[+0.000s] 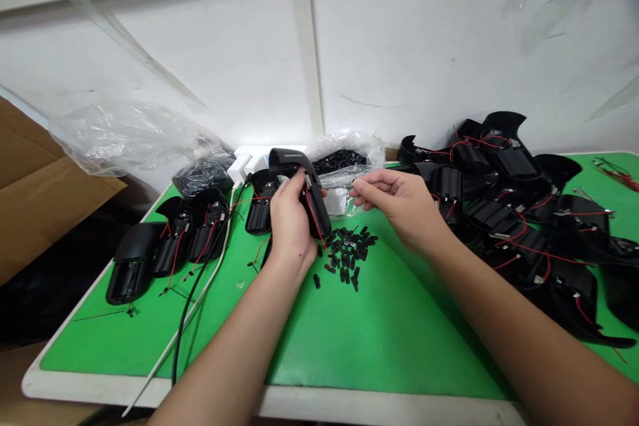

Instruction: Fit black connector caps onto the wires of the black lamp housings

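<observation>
My left hand point(292, 216) grips a black plastic housing point(315, 203) with a curved top, raised over the table and tilted. A red wire point(314, 206) runs down the housing's face. To its right, my right hand point(387, 196) is closed in a pinch, apart from the housing. A small dark piece point(354, 182) shows at its fingertips; its exact kind is too small to make out. Below and between both hands, many small black plastic pieces point(349, 249) lie loose on the green table mat point(379, 326).
More black housings with red wires point(519, 213) are heaped at the right, and several point(134, 263) stand at the left. Behind my hands sits a clear bag of small black parts point(344, 160). A white power strip point(244, 163) and cables point(200, 286) lie left of centre.
</observation>
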The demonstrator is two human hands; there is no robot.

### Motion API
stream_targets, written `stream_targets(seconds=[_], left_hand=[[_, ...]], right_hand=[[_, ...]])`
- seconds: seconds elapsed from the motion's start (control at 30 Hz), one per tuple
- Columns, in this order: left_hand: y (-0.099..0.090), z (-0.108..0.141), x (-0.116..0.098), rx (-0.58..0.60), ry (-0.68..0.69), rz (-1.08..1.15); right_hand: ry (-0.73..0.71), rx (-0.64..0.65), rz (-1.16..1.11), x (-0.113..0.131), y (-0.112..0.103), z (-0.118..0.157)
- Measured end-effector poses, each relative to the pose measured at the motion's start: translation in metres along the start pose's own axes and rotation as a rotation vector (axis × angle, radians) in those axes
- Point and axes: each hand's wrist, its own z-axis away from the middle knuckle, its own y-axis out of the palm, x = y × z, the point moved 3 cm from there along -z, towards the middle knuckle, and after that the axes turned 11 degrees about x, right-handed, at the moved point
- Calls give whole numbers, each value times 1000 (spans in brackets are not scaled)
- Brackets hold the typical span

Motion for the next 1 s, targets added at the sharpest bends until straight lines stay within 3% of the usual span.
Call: stream_targets(seconds=[0.17, 0.4, 1.0], left_hand=[[5, 2, 15, 79, 71, -123], [2, 1, 21, 120, 135, -197], [1, 2, 27, 117, 127, -199]], right_hand=[[-1, 8, -186, -2, 12, 4], [75, 0, -399, -7, 15, 4], [34, -61, -182, -3, 11, 4]])
